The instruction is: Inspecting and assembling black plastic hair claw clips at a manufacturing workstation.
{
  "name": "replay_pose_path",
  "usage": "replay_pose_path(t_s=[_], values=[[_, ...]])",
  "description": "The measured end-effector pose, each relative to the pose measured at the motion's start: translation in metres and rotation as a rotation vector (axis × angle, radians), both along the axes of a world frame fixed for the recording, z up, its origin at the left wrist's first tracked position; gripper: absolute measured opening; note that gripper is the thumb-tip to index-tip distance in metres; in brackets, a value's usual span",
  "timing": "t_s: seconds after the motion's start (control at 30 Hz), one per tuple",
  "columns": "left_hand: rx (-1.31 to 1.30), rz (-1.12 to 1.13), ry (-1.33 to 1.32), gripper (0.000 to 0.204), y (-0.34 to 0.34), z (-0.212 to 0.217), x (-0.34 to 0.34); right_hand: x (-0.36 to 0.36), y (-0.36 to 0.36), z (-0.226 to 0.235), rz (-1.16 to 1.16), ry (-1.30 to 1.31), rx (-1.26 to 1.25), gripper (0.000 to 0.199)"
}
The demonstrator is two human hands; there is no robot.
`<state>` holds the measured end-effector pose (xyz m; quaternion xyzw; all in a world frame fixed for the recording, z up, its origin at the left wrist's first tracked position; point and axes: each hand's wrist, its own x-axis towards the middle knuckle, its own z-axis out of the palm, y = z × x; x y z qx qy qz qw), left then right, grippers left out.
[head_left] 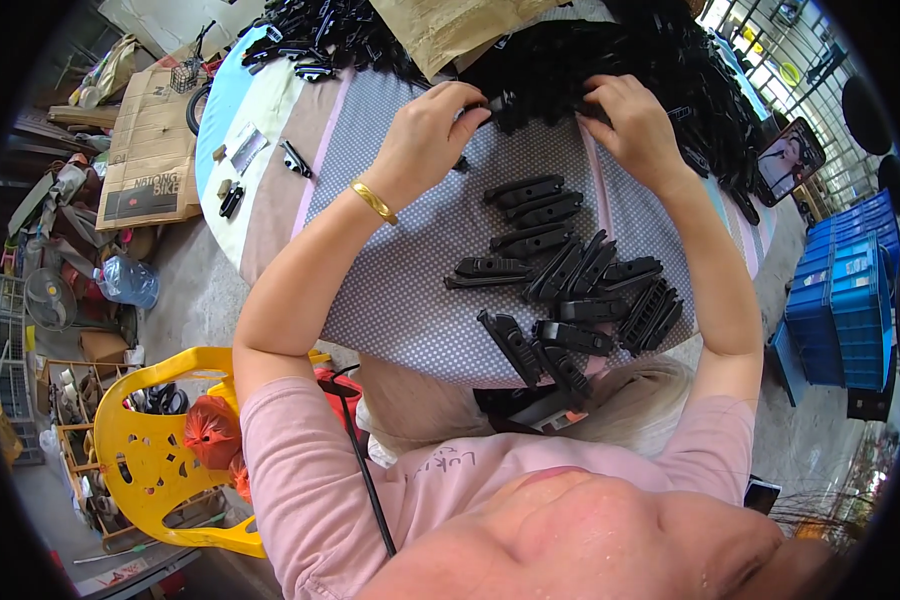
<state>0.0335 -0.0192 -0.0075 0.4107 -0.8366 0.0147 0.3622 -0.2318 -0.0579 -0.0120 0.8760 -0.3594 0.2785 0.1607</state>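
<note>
At the near edge of a large heap of black plastic parts (580,60), both my arms reach forward over a round table. My left hand (438,125) is closed, thumb against fingers, on a small black plastic part (500,102) at the heap's edge. To its right, my right hand (630,125) has its fingers and thumb curled together at the heap; whatever lies between them blends into the black behind. Between my forearms, several long, ribbed black plastic pieces (570,270) lie loosely grouped on the dotted tablecloth (390,270).
Brown paper (440,30) covers part of the heap. A phone (792,160) stands at the table's right edge. Few small parts (295,160) lie on the left side. Blue crates (840,300) stand right, a yellow chair (140,450) left, and a cardboard box (150,150) beyond it.
</note>
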Motion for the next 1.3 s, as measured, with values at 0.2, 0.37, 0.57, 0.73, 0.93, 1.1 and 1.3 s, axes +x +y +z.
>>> replay_pose_path(t_s=[0.2,0.37,0.57,0.73,0.93,1.1,1.3], values=[[0.436,-0.045,0.401,0.025,0.007,0.003,-0.008,0.016,0.022,0.007,0.127,-0.480,0.386,0.027],[0.741,-0.073,0.543,0.026,0.014,0.010,-0.014,0.029,0.039,0.014,0.311,-0.549,0.397,0.027],[0.791,-0.203,0.500,0.036,0.020,0.005,-0.018,0.039,0.043,0.008,0.454,-0.443,0.246,0.031],[0.843,-0.183,0.530,0.039,0.022,0.004,-0.020,0.043,0.045,0.004,0.462,-0.449,0.244,0.037],[0.801,-0.251,0.694,0.042,0.027,-0.001,-0.023,0.045,0.048,0.008,0.396,-0.394,0.157,0.043],[0.758,-0.224,0.590,0.044,0.026,0.002,-0.023,0.045,0.051,0.009,0.397,-0.334,0.102,0.046],[0.632,-0.277,0.600,0.046,0.022,-0.004,-0.020,0.048,0.051,0.014,0.411,-0.299,0.029,0.049]])
